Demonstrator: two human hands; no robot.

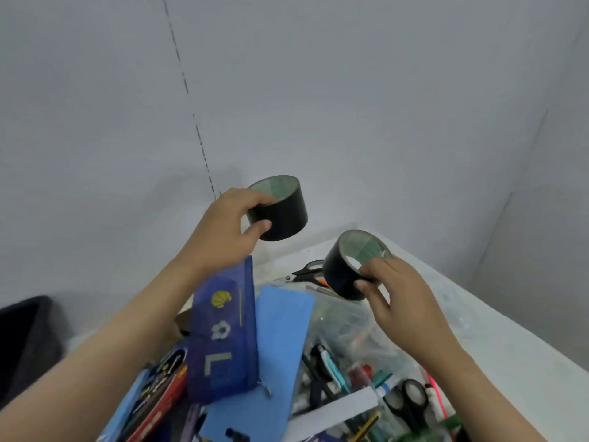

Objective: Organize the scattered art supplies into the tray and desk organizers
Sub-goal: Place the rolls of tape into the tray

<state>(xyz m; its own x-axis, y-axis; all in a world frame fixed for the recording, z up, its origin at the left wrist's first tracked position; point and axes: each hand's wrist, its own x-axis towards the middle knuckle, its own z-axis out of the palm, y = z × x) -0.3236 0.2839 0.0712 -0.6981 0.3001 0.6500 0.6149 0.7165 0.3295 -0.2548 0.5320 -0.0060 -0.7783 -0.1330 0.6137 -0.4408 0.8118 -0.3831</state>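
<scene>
My left hand (220,231) grips a black roll of tape (282,215) with a green inner core, raised above the far end of the table. My right hand (395,301) holds a second black tape roll (342,271), tilted, lower and to the right. Below both hands lies a heap of supplies: a dark blue mesh pencil pouch (223,339), a light blue sheet (274,346), clear bags of pens (347,333), and loose pens and markers (360,378). No tray or organizer can be made out for certain.
Black scissors (309,269) lie at the far end of the white table (478,317); another pair (408,400) sits near my right forearm. A dark bin (25,342) stands at the left. A red-and-black box (159,393) lies at bottom left. Plain walls close the corner.
</scene>
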